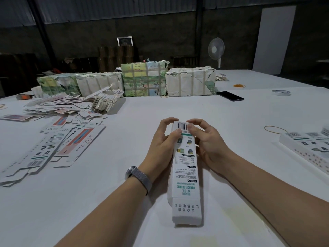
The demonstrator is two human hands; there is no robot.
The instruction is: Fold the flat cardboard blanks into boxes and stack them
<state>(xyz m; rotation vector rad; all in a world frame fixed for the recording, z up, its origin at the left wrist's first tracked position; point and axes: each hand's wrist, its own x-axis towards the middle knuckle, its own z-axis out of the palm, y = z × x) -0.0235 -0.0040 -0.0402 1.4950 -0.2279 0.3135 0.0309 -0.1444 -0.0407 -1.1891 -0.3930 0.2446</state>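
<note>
White box [185, 175] pinched at far edge by both hands' grips [161, 139] [207, 141], bare table [231, 184] around.

Left hand [162, 139] and right hand [207, 141], fingers curled, seemingly pinching.

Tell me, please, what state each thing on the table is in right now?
Box: formed, far end being closed.
Left hand: grips the box.
Right hand: grips the box.
Flat blanks: unfolded.
Wrapped bundles: taped, paper torn.
Finished boxes: lying side by side.
Phone: screen dark.
</note>
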